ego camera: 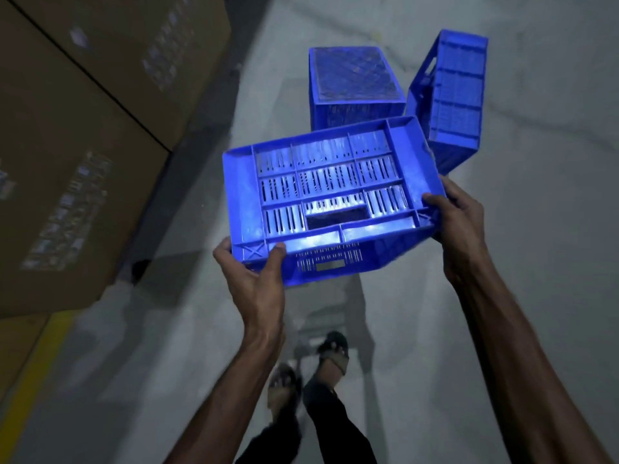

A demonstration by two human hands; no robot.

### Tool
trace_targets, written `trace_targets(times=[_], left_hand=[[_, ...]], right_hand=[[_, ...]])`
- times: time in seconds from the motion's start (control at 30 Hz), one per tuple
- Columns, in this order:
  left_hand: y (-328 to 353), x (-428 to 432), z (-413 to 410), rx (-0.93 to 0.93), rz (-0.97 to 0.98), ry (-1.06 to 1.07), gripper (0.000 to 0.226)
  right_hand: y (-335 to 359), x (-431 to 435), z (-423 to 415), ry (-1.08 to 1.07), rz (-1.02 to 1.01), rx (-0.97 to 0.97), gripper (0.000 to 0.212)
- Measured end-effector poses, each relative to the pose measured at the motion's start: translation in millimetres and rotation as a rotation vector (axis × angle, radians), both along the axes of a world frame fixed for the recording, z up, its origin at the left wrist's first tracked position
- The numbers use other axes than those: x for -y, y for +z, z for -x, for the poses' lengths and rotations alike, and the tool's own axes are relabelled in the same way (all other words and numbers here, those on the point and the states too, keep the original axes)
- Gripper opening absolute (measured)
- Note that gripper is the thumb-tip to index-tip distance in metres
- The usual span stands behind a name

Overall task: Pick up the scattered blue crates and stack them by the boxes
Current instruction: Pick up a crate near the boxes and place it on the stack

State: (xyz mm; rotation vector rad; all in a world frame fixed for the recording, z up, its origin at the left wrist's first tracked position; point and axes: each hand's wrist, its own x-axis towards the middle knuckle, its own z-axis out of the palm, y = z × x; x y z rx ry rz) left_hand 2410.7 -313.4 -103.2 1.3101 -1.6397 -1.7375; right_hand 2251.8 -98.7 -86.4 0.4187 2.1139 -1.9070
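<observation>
I carry a blue slotted crate [330, 192] in the air, one slotted face turned up toward me. My left hand [254, 279] grips its near left corner, thumb on top. Its right edge is gripped by my right hand [459, 229], fingers curled over the rim. Beyond it on the floor stands a second blue crate [355, 80], upside down with its base up. A third blue crate [450, 95] lies tipped on its side just right of that one, touching or nearly touching it.
Large brown cardboard boxes [83, 128] rise along the left side, stacked high. A yellow stripe [30, 380] runs along the grey concrete floor [536, 229] below them. My feet in sandals [301, 373] are under the carried crate.
</observation>
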Motion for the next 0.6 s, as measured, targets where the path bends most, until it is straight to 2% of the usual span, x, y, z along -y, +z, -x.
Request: trace_targets(times=[0.37, 0.6], left_hand=[[-126.4, -64.7, -114.8, 0.21, 0.144, -0.183, 0.057], [-199.9, -106.6, -142.9, 0.351, 0.111, -0.263, 0.055]], right_hand=[[-143.1, -67.7, -123.6, -0.162, 0.031, 0.158, 0.044], [-225.0, -119.7, -150.4, -0.192, 0.059, 0.231, 0.049]])
